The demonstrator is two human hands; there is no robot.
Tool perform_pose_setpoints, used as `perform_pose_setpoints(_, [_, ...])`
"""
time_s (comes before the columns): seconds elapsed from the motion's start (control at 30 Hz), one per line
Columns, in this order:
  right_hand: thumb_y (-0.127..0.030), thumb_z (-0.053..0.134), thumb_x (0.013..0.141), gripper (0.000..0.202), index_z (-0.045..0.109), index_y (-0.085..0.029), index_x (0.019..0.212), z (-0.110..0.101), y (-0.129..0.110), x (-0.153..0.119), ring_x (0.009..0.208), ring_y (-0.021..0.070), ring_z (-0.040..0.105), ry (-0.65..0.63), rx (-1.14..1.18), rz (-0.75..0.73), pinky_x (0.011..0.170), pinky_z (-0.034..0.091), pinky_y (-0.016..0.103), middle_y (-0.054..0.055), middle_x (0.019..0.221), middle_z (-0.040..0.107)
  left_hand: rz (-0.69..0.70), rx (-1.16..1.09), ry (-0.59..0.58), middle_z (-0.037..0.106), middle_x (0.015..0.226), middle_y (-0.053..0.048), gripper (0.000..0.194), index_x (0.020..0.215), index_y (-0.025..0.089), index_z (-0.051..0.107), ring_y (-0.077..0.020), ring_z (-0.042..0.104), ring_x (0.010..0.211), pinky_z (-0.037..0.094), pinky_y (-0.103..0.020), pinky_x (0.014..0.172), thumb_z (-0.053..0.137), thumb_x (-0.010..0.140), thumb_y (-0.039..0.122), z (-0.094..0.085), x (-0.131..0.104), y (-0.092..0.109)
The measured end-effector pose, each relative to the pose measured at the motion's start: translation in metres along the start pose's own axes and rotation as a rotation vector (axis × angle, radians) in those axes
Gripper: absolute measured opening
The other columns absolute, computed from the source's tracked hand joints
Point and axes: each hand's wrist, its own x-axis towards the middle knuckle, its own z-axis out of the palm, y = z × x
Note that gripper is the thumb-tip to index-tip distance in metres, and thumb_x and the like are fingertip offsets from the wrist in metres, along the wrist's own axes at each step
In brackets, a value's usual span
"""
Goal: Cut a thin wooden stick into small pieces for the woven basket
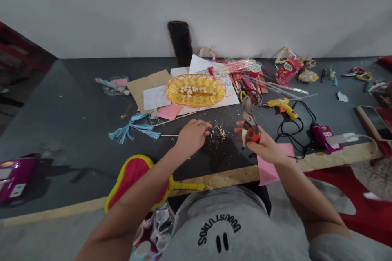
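Note:
My right hand point(265, 144) is wrapped round the handles of a pair of pruning shears point(249, 116), whose metal blades point away from me. To its left, my left hand point(193, 133) rests low over the dark table, its fingers curled together; whether they pinch a small piece is hidden. Between both hands lies a scatter of small pale wooden bits point(219, 132) and crumbs. Just beyond, a yellow woven basket point(199, 100) holds several similar pale pieces. A thin wooden stick point(170, 135) with a blue tassel point(122, 132) lies left of my left hand.
A yellow glue gun point(283, 107) with a black cord lies at right, near a purple power block point(324, 136). A phone point(180, 43) leans on the wall. Pink paper point(266, 173) overhangs the front edge. A red-and-yellow padded item point(133, 175) lies under my left forearm.

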Motion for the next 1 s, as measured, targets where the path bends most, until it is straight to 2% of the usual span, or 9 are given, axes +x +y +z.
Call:
perform_pose_setpoints(0.23, [-0.007,0.047,0.079,0.074,0.025,-0.026,0.147,0.005,0.014,-0.008,0.119,0.0186,0.050,0.093,-0.414,-0.166,0.102,0.042,0.038,0.012,0.132,0.043,0.006,0.152,-0.087,0.064,0.090,-0.007,0.015,0.089,0.021,0.065,-0.0215,0.053,0.087,0.039,-0.033,0.080,0.050,0.089,0.023,0.013,0.014,0.001])
perform_pose_setpoints(0.33, [-0.009,0.046,0.082,0.069,0.030,-0.028,0.146,0.011,0.016,-0.010,0.108,0.0170,0.053,0.146,-0.472,-0.187,0.095,0.046,0.033,0.010,0.121,0.047,0.010,0.152,-0.093,0.063,0.090,-0.007,0.015,0.084,0.020,0.064,-0.0226,0.052,0.086,0.038,-0.034,0.076,0.051,0.088,0.023,0.012,0.015,0.003])
perform_pose_setpoints(0.43, [-0.016,0.047,0.088,0.055,0.041,-0.026,0.141,0.013,0.014,-0.009,0.089,0.0158,0.054,0.197,-0.520,-0.195,0.081,0.050,0.029,0.005,0.097,0.050,0.004,-0.005,-0.066,0.063,0.086,-0.006,0.015,0.080,0.019,0.063,-0.0211,0.053,0.085,0.038,-0.034,0.079,0.050,0.088,0.020,0.006,0.013,0.002])
perform_pose_setpoints(0.53, [-0.027,0.048,0.092,0.045,0.046,-0.022,0.137,0.011,0.004,-0.001,0.077,0.0154,0.052,0.180,-0.536,-0.167,0.074,0.049,0.029,0.002,0.083,0.049,-0.106,-0.367,0.002,0.064,0.079,-0.003,0.010,0.081,0.019,0.063,-0.0175,0.055,0.078,0.040,-0.030,0.075,0.055,0.086,0.023,-0.003,0.009,0.000])
perform_pose_setpoints(0.67, [-0.039,0.048,0.093,0.033,0.053,-0.021,0.121,0.007,-0.012,0.021,0.076,0.0151,0.056,0.141,-0.335,-0.075,0.077,0.049,0.030,0.001,0.080,0.057,-0.327,-1.033,0.161,0.066,0.076,-0.001,0.020,0.079,0.017,0.064,-0.0122,0.054,0.066,0.041,-0.024,0.064,0.069,0.076,0.036,-0.009,0.004,-0.001])
perform_pose_setpoints(0.77, [-0.049,0.052,0.090,0.030,0.053,-0.025,0.107,0.012,-0.016,0.042,0.083,0.0155,0.061,0.085,-0.015,-0.063,0.079,0.051,0.031,0.002,0.089,0.062,-0.390,-1.445,0.257,0.069,0.073,-0.001,0.026,0.072,0.016,0.064,-0.0097,0.054,0.060,0.042,-0.022,0.060,0.080,0.063,0.034,-0.007,0.002,-0.001])
perform_pose_setpoints(0.9, [-0.054,0.063,0.081,0.035,0.050,-0.034,0.108,0.025,-0.014,0.059,0.090,0.0171,0.066,0.051,0.381,-0.001,0.074,0.055,0.035,0.001,0.115,0.060,-0.409,-1.675,0.319,0.068,0.066,-0.001,0.026,0.066,0.015,0.063,-0.0086,0.056,0.057,0.043,-0.020,0.056,0.085,0.056,0.024,-0.003,0.001,-0.004])
perform_pose_setpoints(1.0, [-0.056,0.065,0.078,0.043,0.049,-0.036,0.112,0.027,-0.011,0.059,0.087,0.0198,0.067,0.006,0.512,0.105,0.066,0.057,0.036,0.002,0.115,0.063,-0.417,-1.725,0.341,0.067,0.065,0.000,0.026,0.067,0.014,0.065,-0.0078,0.056,0.057,0.045,-0.019,0.056,0.086,0.054,0.020,-0.002,0.000,-0.007])
